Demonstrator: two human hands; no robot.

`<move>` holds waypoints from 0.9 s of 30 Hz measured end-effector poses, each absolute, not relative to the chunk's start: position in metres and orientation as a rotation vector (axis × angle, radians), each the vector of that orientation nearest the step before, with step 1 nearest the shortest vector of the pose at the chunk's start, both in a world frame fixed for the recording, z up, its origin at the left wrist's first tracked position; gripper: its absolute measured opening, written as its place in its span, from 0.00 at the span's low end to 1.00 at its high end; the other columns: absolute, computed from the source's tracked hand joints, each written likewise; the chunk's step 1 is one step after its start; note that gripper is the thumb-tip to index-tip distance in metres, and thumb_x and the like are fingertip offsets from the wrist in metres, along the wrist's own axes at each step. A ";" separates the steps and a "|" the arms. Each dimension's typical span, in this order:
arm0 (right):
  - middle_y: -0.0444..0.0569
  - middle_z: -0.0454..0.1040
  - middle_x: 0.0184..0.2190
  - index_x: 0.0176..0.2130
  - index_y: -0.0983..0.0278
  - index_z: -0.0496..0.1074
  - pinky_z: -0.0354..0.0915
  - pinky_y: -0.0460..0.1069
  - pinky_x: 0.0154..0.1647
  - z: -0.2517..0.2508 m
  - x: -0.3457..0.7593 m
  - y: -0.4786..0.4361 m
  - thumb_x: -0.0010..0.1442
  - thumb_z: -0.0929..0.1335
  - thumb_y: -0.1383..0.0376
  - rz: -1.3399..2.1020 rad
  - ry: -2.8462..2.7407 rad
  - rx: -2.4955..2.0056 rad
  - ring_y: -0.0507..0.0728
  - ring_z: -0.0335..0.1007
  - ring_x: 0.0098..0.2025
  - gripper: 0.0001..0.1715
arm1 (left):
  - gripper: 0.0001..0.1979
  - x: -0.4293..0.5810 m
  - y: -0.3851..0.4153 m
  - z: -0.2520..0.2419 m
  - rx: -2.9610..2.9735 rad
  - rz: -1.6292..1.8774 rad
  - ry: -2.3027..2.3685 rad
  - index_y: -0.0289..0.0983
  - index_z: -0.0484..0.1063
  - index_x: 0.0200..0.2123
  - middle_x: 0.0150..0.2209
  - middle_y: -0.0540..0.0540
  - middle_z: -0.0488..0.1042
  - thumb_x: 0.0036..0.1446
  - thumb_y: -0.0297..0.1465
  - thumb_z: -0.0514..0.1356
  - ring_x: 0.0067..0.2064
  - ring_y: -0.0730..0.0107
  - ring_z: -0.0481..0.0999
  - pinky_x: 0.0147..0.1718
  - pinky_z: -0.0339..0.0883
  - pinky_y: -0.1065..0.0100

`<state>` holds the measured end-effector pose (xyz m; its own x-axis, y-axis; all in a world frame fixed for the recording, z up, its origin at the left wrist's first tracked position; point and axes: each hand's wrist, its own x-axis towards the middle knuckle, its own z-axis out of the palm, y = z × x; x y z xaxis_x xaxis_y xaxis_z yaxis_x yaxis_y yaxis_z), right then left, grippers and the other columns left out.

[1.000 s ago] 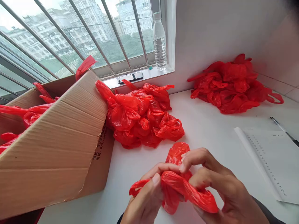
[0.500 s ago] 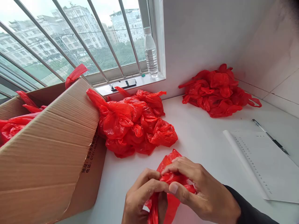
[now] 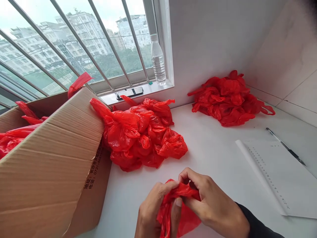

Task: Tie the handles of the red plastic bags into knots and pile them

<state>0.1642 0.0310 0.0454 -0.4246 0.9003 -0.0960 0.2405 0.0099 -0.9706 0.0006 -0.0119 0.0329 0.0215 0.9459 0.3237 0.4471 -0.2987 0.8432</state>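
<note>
Both of my hands are closed on one crumpled red plastic bag [image 3: 184,219] low over the white table [image 3: 215,155]. My left hand [image 3: 152,215] pinches its left side, thumb up against the plastic. My right hand [image 3: 213,208] wraps its fingers over the top of the same bag. A heap of red bags [image 3: 143,134] lies just beyond my hands, leaning on a cardboard box [image 3: 52,168]. A second heap of red bags [image 3: 229,97] sits at the back right by the wall.
The open cardboard box at the left holds more red bags [image 3: 15,137]. A water bottle [image 3: 158,61] and a phone [image 3: 130,93] rest on the windowsill. A sheet of paper [image 3: 279,175] and a pen [image 3: 284,146] lie at the right.
My hands have drawn the bag in closer and lower, bunching it into a smaller wad. The view has tilted slightly; the heaps and box stay put.
</note>
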 end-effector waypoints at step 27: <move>0.44 0.69 0.39 0.42 0.59 0.68 0.66 0.48 0.46 0.049 0.176 0.032 0.74 0.63 0.55 1.619 -1.419 -0.896 0.55 0.67 0.41 0.12 | 0.24 0.000 -0.020 0.026 1.911 1.281 1.580 0.47 0.60 0.69 0.61 0.40 0.68 0.73 0.30 0.46 0.62 0.56 0.66 0.57 0.64 0.56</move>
<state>0.1760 0.0316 0.0489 -0.4402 0.8979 -0.0102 -0.1076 -0.0640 -0.9921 0.0003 -0.0197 0.0257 -0.0302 0.9094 0.4148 0.5942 -0.3174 0.7391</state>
